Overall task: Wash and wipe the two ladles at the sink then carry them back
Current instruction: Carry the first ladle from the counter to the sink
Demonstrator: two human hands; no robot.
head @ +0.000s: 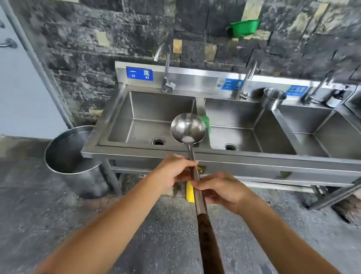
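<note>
A long steel ladle (188, 127) with a dark wooden handle points away from me, its bowl raised in front of the divider between the left and middle basins of the steel sink (143, 150). A small white blob lies in the bowl. My left hand (175, 169) grips the metal shaft just below the bowl. My right hand (220, 189) holds the shaft a little lower, fingers curled round it. Only one ladle is visible. A green scrubbing cloth (206, 121) lies on the divider behind the bowl.
The sink has three basins, each with a tap (165, 70). A steel cup (272, 99) stands on the second divider. A large steel bucket (73, 156) sits on the floor at the sink's left corner. A green basin (244, 27) hangs on the stone wall. A door is at left.
</note>
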